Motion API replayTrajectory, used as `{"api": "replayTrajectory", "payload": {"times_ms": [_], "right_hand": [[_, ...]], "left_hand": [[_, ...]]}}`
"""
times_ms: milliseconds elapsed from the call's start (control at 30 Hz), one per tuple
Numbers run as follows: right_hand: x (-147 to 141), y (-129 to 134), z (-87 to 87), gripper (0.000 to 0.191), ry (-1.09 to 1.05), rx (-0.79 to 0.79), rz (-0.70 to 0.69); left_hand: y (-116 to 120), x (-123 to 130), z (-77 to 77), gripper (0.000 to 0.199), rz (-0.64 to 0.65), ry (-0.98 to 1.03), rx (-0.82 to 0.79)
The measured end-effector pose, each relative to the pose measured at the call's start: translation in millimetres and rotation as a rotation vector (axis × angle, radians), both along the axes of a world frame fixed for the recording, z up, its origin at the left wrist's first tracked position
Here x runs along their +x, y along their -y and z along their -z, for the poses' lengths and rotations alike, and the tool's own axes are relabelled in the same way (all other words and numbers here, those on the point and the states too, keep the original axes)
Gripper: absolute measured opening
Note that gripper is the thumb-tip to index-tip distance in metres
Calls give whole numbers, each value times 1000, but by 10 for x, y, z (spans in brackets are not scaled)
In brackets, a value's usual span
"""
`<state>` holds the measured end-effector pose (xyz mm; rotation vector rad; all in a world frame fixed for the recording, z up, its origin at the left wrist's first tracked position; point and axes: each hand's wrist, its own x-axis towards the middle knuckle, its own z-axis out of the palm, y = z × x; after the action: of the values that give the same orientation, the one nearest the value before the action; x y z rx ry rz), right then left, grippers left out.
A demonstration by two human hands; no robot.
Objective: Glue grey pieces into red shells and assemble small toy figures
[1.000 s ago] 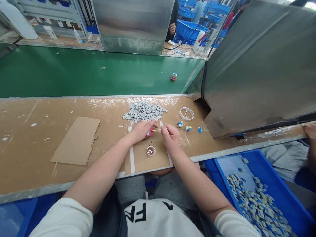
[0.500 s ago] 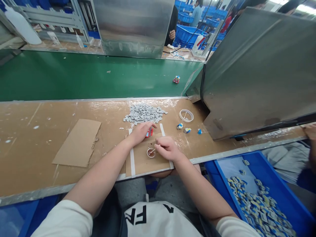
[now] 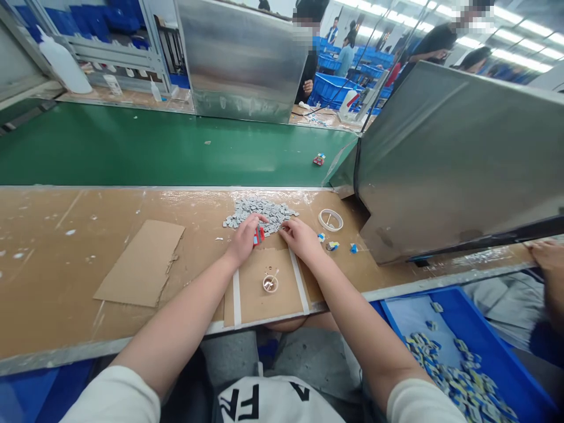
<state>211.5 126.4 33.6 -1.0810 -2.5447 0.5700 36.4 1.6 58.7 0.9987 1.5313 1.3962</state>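
Note:
My left hand (image 3: 243, 239) is closed on a small red and blue piece (image 3: 258, 235), just in front of a pile of small grey tiles (image 3: 251, 207). At the pile's right front edge is my right hand (image 3: 300, 236), its fingers pinched together; whatever lies between them is too small to make out. Nearer my body, a small round cup (image 3: 270, 284) of brownish liquid stands on a cardboard sheet (image 3: 255, 308), with a thin white stick leaning in it.
A tape ring (image 3: 330, 220) and small blue and yellow pieces (image 3: 332, 246) lie right of my hands. Cardboard (image 3: 141, 264) lies left. Beyond runs a green belt (image 3: 176, 141). A metal panel (image 3: 449, 164) and a blue bin (image 3: 524, 376) are on the right.
My right hand has let go of the stick and moved from the cup up to the tile pile. My left hand has shifted slightly left with the red piece. The view has tilted up.

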Motion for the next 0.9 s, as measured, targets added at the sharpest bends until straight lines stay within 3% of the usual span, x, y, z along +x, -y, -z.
{"api": "replayTrajectory", "payload": {"times_ms": [133,267,433,600,800,900], "right_hand": [[-89,-73,74,3,48,-1,28],[-101,-128,34,10,6,-36,33],[-250,-34,-53,21,-404,-292,4],[-406,152,26,43,-740,-568,-38],[-366,72,104,41,-929,-640,-22],[-357,16,106,38,-961,-666,-27]], "left_hand": [[-13,-12,23,36,-6,47,3],[-21,-17,24,35,-29,82,-11],[-35,-27,51,35,-91,126,-33],[-75,-71,93,34,-132,192,-44],[-79,-108,91,41,118,140,-8],[-76,-99,101,39,163,128,-16]]}}
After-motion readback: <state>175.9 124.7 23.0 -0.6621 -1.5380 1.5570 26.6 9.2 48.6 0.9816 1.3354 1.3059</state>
